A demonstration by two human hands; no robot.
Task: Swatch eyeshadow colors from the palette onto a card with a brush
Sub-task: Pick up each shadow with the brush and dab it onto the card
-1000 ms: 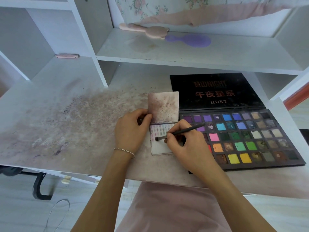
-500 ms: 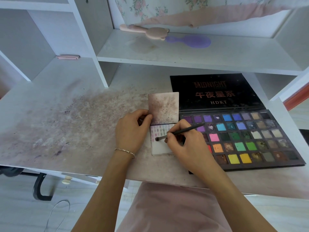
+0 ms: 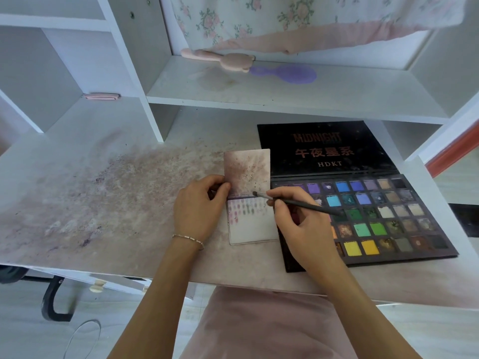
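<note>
Brush (image 3: pixel 298 202) tip moved up to card (image 3: pixel 252 229) fold.

Both forearms are bare, with no sleeves reaching the wrists. The left hand (image 3: pixel 199 208) has a thin beaded bracelet (image 3: pixel 188 239) around its wrist, pale beads with a few darker ones along the strand. The right hand (image 3: pixel 300 224) wears nothing. Below the bracelet, the lap is covered in soft dusty-pink cloth (image 3: pixel 269 325).

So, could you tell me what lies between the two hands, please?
In the head view, the swatch card lies between the left hand and the right hand, which holds the brush.
</note>
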